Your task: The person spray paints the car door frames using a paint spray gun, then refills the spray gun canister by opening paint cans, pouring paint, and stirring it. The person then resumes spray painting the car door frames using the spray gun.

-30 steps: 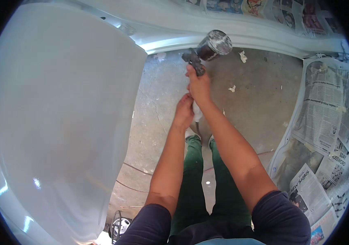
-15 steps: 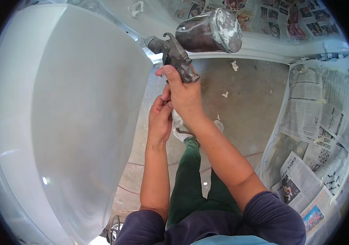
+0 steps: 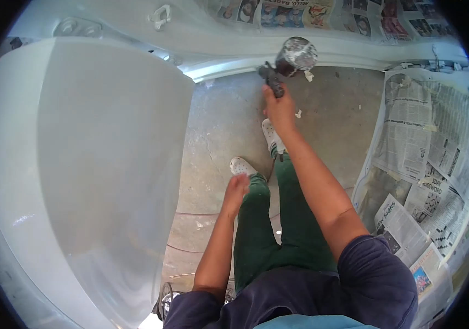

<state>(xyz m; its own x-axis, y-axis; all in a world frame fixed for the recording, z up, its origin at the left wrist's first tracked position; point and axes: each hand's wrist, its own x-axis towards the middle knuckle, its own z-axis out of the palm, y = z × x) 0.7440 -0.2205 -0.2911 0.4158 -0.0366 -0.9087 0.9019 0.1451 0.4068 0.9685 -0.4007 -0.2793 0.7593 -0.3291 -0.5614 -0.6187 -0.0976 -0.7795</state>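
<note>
One hand, the right hand (image 3: 281,109), grips a dark spray gun (image 3: 272,80) by its handle, and the gun's paint-smeared cup (image 3: 297,56) sticks out just past those fingers. Lower down and apart from it, the left hand (image 3: 238,189) holds nothing that I can see; its fingers are blurred. Left of both hands stands a pale car door (image 3: 114,142). Newspaper (image 3: 407,131) covers a panel to the right hand's right, and below that hand is a white clog (image 3: 270,133) on the concrete floor (image 3: 212,126).
</note>
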